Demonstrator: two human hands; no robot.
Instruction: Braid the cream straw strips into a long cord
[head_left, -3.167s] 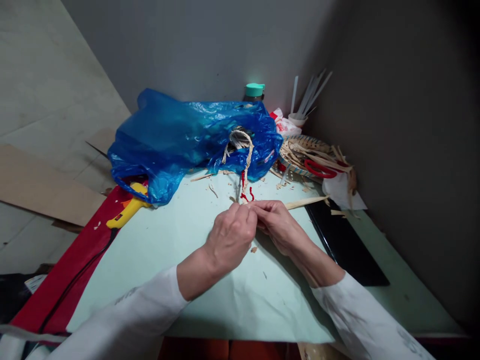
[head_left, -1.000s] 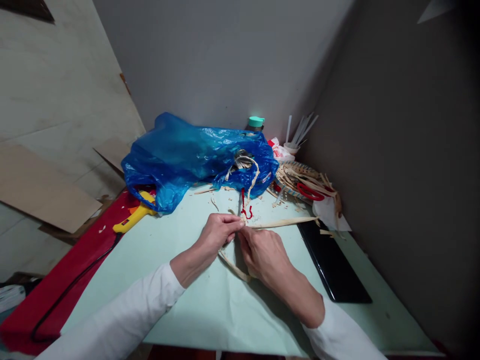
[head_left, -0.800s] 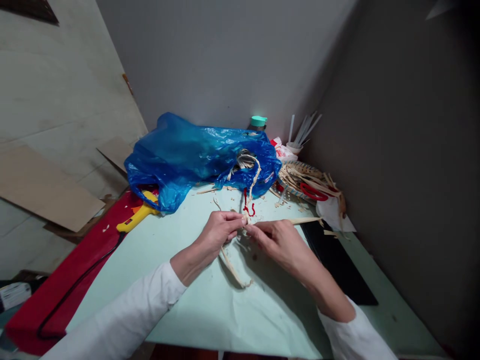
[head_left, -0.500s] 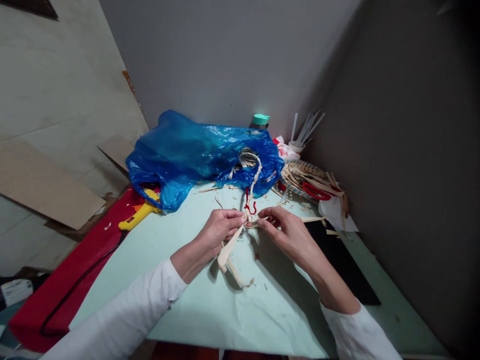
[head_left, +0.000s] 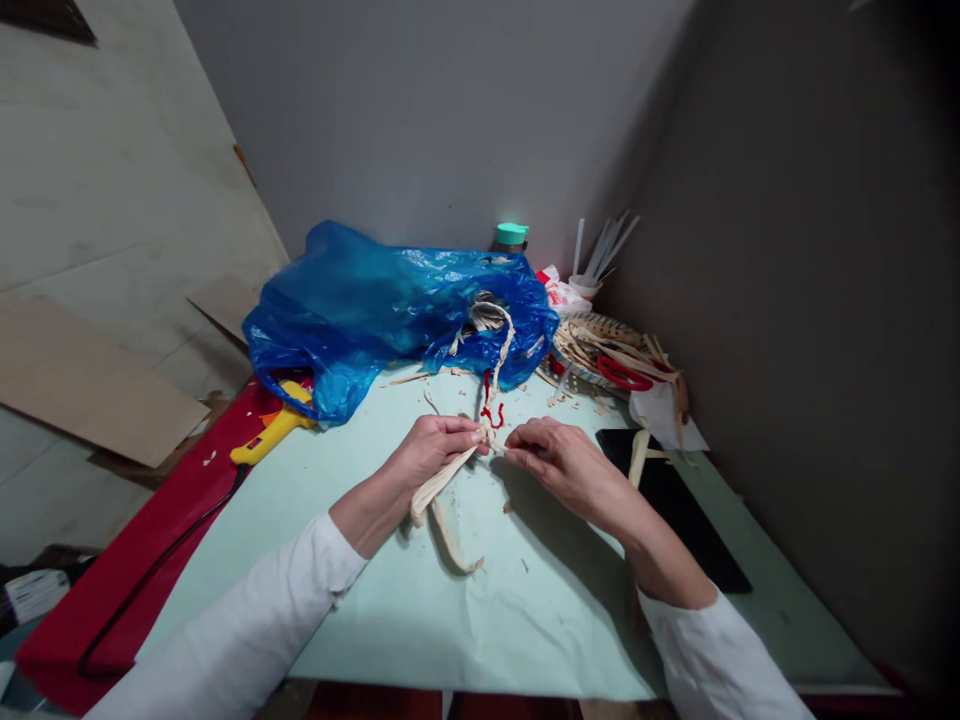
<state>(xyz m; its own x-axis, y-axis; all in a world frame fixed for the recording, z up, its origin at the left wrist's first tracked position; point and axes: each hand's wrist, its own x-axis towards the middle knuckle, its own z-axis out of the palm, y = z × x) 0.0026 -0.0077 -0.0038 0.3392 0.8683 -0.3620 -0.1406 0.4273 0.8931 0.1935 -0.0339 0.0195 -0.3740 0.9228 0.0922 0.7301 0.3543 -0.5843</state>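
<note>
A pale braid of dried plant strips (head_left: 501, 365) runs from the opening of the blue plastic bag (head_left: 375, 310) down to my hands. My left hand (head_left: 431, 450) pinches the braid's lower end, and loose strips (head_left: 442, 485) hang beneath its fingers toward the table. To the right, my right hand (head_left: 559, 460) pinches one strip (head_left: 497, 448) and holds it out sideways from the braid. Red cord (head_left: 491, 405) lies beside the braid just above my fingertips. The far end of the braid is inside the bag.
A yellow hot glue gun (head_left: 274, 430) lies at the left with its black cable. At the right are a black flat board (head_left: 697, 530), a basket of strips (head_left: 592, 330) and red-handled scissors (head_left: 624, 374). A green-capped bottle (head_left: 512, 235) and a cup of white sticks (head_left: 586, 285) stand behind.
My right hand has drawn its strip a little away from the braid. The loose strips under my left hand have swung left. The view has shifted slightly.
</note>
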